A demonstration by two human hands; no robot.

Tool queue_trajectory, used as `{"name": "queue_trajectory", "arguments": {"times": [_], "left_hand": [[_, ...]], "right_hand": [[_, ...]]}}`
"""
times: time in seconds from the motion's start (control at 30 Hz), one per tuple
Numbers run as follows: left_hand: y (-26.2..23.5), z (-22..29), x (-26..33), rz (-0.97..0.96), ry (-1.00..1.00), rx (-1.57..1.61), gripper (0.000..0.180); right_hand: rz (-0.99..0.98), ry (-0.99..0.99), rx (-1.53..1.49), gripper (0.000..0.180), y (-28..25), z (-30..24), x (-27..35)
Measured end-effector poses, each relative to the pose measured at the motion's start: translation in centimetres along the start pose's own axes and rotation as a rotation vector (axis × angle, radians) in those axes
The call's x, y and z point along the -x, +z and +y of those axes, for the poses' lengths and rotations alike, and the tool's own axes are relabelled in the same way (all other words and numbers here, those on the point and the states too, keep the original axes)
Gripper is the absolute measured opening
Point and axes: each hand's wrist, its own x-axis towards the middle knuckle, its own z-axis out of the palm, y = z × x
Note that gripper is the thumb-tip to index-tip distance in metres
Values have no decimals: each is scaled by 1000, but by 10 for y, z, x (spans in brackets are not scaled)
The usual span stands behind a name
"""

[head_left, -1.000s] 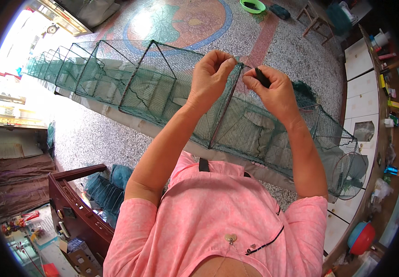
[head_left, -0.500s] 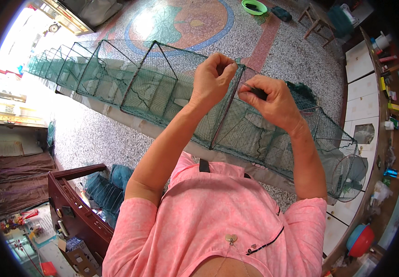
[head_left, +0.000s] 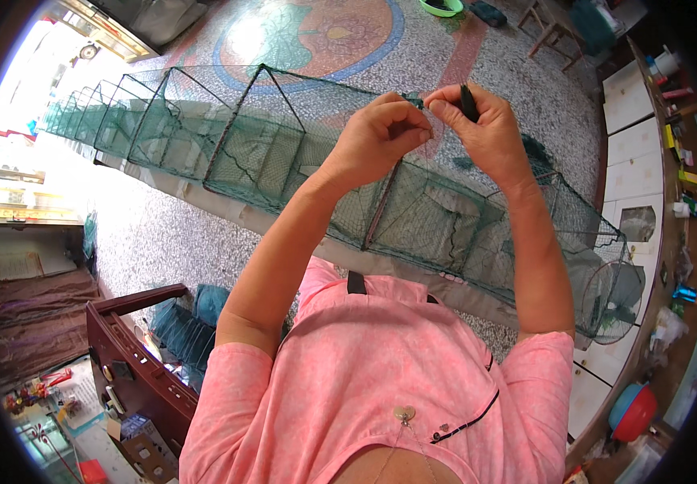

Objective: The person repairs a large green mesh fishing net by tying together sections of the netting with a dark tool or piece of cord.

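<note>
right hand [head_left: 485, 133] up since half a second ago; the slim black tool [head_left: 468, 103] in it stands steeper now. left hand [head_left: 372, 133] fingertips lower and further right, so the two sets of tips have come closer. whole view shifted slightly too, so small offsets are uncertain.

right: fingers curled, tool gripped, rising out between thumb and fingers; thumb and index tips close together. left: curled inward, thumb and index brought to a pinch, other fingers folded. too fine to tell whether a strand is caught in it.

net trap [head_left: 263, 153]: green mesh over dark frames, laid out in front of the body and under both hands. long axis slants from far upper left to near lower right, crossing the forearms' line. one dark brace [head_left: 380, 208] runs down and slightly left from beneath the left hand.

key relation: green knot [head_left: 414, 101] at the trap's upper edge, in the narrow gap between the hands. right fingertips nearer, just to its right; left knuckles just beside it, left fingertips below. contact unclear. patterned floor [head_left: 179, 234] beyond and below.
</note>
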Motion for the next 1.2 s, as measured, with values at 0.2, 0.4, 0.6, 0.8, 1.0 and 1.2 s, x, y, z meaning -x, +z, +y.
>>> {"name": "queue_trajectory", "arguments": {"times": [0.2,0.4,0.6,0.8,1.0,1.2], "left_hand": [[-2,4,1,70,-189,418,11],[-2,4,-1,140,-231,485,13],[2,4,1,155,-208,458,14],[3,5,3,165,-277,591,14],[0,8,3,173,-348,675,22],[2,5,5,146,-271,524,24]], "right_hand": [[-56,108,-49,11,1,4,4],[3,39,-46,15,7,4,8],[65,-36,44,14,13,-1,11],[102,-122,172,13,16,-10,10],[116,-163,209,12,17,-7,8],[133,-93,158,11,16,-5,8]]}}
